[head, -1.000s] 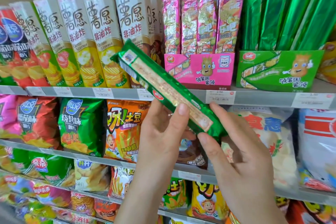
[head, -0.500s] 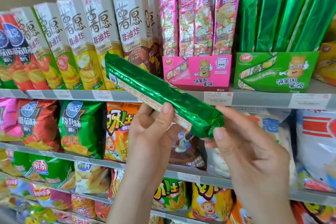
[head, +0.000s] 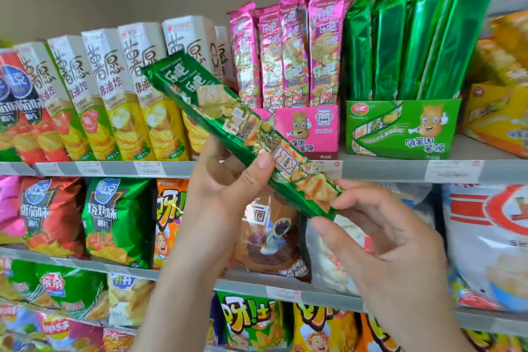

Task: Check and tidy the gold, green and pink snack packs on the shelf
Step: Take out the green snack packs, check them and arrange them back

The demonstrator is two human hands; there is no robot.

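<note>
Snack-filled shelves (head: 385,170) form the background. The left hand's (head: 225,180) grip pinches the tilted green pack (head: 228,120) mid-length; the right hand's (head: 380,240) pinches its lower end.

Two bare hands show in the lower half of the frame: the left hand (head: 225,188) at centre on a bare left forearm (head: 177,294) reaching the bottom edge, the right hand (head: 388,254) lower right on a bare right forearm (head: 423,320), fingers slim.
</note>
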